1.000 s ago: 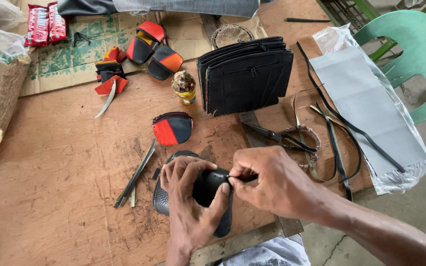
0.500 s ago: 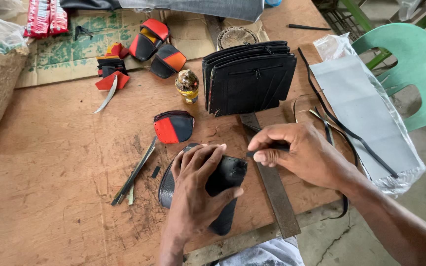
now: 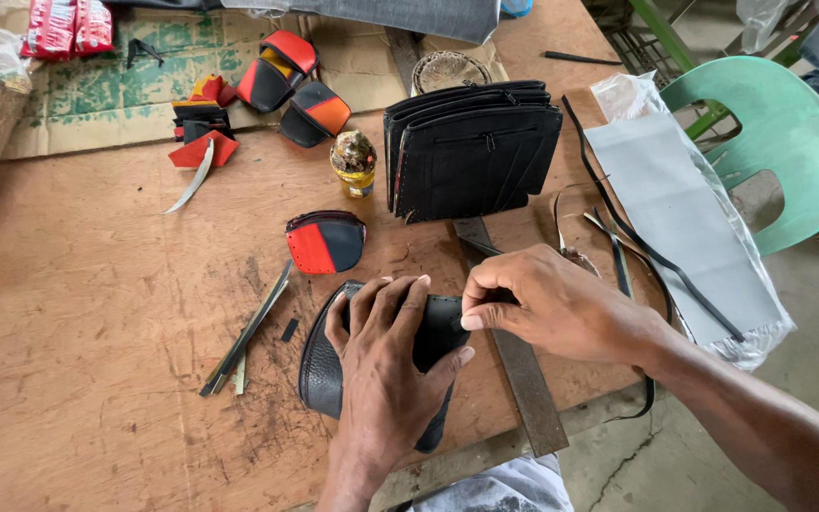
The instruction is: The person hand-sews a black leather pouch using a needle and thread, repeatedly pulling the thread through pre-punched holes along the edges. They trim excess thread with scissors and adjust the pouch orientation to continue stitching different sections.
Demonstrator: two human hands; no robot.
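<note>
Black leather piece (image 3: 319, 365) lies near the bench's (image 3: 97, 332) front edge; left hand (image 3: 386, 365) presses flat, fingers spread, right hand (image 3: 547, 303) pinches its edge.

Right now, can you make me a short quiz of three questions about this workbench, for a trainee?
1. True or false: the left hand lies flat on the black leather piece.
2. What stands beside the black bag? A) small jar B) hammer C) cup
3. Which colours has the small pouch above the left hand?

Key: 1 true. 2 A, the small jar. 3 red and black.
</note>
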